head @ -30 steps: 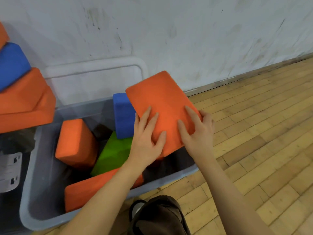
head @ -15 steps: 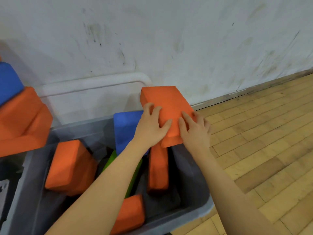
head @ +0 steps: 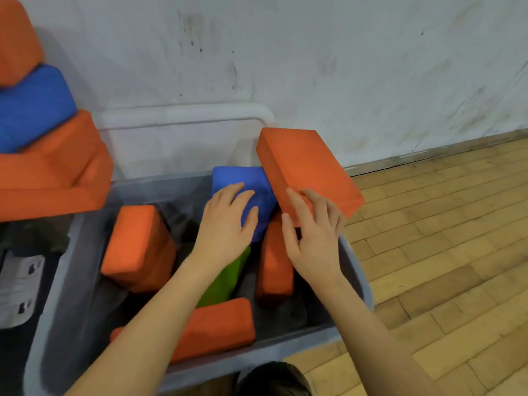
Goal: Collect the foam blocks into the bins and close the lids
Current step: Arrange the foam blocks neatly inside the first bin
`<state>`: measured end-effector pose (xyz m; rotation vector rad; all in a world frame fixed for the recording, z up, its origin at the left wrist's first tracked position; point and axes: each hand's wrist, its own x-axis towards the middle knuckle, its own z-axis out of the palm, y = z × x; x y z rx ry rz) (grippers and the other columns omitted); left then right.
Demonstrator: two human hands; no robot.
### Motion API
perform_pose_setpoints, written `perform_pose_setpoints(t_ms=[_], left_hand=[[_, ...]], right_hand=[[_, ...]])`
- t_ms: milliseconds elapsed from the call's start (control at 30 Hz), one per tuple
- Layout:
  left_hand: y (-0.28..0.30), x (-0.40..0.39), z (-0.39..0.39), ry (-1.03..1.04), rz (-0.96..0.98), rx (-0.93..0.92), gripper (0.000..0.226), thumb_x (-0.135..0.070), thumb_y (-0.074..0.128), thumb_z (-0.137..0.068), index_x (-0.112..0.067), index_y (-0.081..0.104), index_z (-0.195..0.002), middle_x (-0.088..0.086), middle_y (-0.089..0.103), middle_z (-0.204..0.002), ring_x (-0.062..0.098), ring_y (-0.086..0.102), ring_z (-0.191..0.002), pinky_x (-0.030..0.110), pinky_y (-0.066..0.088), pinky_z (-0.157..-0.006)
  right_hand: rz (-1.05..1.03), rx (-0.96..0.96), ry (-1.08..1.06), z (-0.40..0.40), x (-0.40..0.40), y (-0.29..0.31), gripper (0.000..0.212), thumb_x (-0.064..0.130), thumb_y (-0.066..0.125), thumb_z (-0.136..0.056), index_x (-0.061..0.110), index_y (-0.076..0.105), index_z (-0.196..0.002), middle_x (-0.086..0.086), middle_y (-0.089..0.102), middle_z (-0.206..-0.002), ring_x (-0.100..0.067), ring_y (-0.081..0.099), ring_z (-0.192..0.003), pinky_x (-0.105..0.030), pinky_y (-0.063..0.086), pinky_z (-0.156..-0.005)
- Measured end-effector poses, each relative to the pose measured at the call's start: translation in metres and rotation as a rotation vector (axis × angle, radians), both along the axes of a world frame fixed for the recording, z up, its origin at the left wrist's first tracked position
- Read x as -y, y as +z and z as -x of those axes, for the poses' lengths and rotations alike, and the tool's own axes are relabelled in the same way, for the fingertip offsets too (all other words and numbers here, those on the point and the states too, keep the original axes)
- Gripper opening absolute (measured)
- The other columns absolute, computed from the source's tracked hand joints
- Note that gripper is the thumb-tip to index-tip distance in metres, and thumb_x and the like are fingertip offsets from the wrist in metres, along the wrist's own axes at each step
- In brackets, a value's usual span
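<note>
Two hands, one bin, eight blocks

The yellow-brown wooden plank floor (meeting the scuffed white wall) carries a translucent grey plastic bin holding foam blocks.

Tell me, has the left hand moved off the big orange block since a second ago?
Yes. The left hand has shifted left off the orange block onto the blue block inside the bin.

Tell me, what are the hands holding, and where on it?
The right hand grips the orange block at its near lower corner. The left hand rests on top of the blue block in the bin.
</note>
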<state>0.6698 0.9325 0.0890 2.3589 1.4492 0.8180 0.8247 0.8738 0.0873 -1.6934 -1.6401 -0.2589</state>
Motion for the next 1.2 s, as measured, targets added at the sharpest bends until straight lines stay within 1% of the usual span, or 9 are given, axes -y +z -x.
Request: perform_pose_setpoints(t_ms=[200,333,433,533,700,867,933,1000,1200], left_hand=[[-0.06,0.026,0.085,0.114,0.085,-0.232,0.047,-0.038,0.039,-0.082,-0.011,0.068,-0.106,0.01,0.064,-0.115,0.036,0.057,-0.11,0.047,0.041,-0.089],[-0.079,0.024,0.127,0.191,0.078,-0.419,0.051,-0.042,0.041,-0.08,-0.016,0.065,-0.116,0.012,0.05,-0.137,0.041,0.043,-0.125,0.048,0.024,-0.095],[-0.085,0.019,0.147,0.306,0.191,-0.473,0.057,-0.046,0.045,-0.083,-0.023,0.049,-0.135,0.006,0.028,-0.153,0.044,0.021,-0.136,0.059,0.017,-0.104],[-0.091,0.012,0.165,0.37,0.236,-0.522,0.067,-0.036,0.049,-0.092,-0.031,0.014,-0.149,-0.009,-0.005,-0.158,0.034,-0.004,-0.143,0.054,0.003,-0.111],[-0.092,0.001,0.184,0.349,0.183,-0.479,0.079,-0.031,0.053,-0.092,-0.024,0.0,-0.15,-0.002,-0.008,-0.158,0.026,-0.003,-0.145,0.042,-0.002,-0.115],[-0.1,0.005,0.189,0.372,0.113,-0.48,0.079,-0.033,0.067,-0.081,-0.021,0.026,-0.148,0.007,0.018,-0.156,0.03,0.02,-0.142,0.045,0.015,-0.113],[-0.102,0.005,0.189,0.385,0.107,-0.478,0.08,-0.033,0.07,-0.078,-0.02,0.03,-0.146,0.006,0.024,-0.154,0.031,0.025,-0.14,0.047,0.02,-0.111],[-0.102,0.005,0.188,0.387,0.11,-0.485,0.083,-0.033,0.07,-0.078,-0.02,0.027,-0.147,0.006,0.022,-0.155,0.031,0.022,-0.141,0.047,0.017,-0.112],[-0.097,0.006,0.188,0.37,0.14,-0.46,0.086,-0.034,0.062,-0.086,-0.018,0.008,-0.15,0.004,0.003,-0.158,0.024,0.0,-0.145,0.036,-0.007,-0.113]], right_hand=[[0.29,0.109,0.457,0.048,-0.013,-0.046,0.041,0.036,0.046,-0.09,0.021,0.061,-0.125,-0.002,0.06,-0.118,-0.022,0.05,-0.103,-0.03,0.031,-0.082],[0.593,0.226,0.613,0.071,-0.041,-0.084,0.054,0.051,0.036,-0.088,0.027,0.052,-0.134,-0.001,0.054,-0.133,-0.028,0.049,-0.112,-0.037,0.035,-0.088],[0.781,0.376,0.717,0.096,-0.064,-0.111,0.054,0.052,0.044,-0.093,0.032,0.037,-0.143,0.003,0.034,-0.15,-0.027,0.033,-0.131,-0.036,0.026,-0.101],[0.895,0.526,0.806,0.12,-0.083,-0.136,0.059,0.054,0.043,-0.093,0.037,0.025,-0.146,0.008,0.018,-0.156,-0.021,0.018,-0.141,-0.033,0.016,-0.108],[1.053,0.601,0.896,0.154,-0.091,-0.179,0.063,0.06,0.037,-0.092,0.041,0.013,-0.148,0.009,0.006,-0.159,-0.023,0.004,-0.145,-0.043,0.004,-0.115],[1.082,0.649,0.921,0.152,-0.094,-0.195,0.068,0.066,0.028,-0.09,0.039,0.006,-0.149,0.007,0.0,-0.159,-0.023,-0.004,-0.146,-0.048,-0.007,-0.114],[1.033,0.7,0.94,0.149,-0.098,-0.193,0.084,0.078,0.011,-0.075,0.038,0.009,-0.149,0.008,0.005,-0.159,-0.025,-0.001,-0.146,-0.048,-0.007,-0.114],[0.999,0.719,0.959,0.152,-0.1,-0.192,0.097,0.079,0.002,-0.062,0.037,0.015,-0.148,0.006,0.015,-0.157,-0.028,0.004,-0.145,-0.046,-0.007,-0.114],[0.988,0.655,0.908,0.155,-0.098,-0.192,0.078,0.071,0.029,-0.084,0.029,0.019,-0.149,0.005,0.02,-0.155,-0.028,0.006,-0.144,-0.046,-0.011,-0.113]])
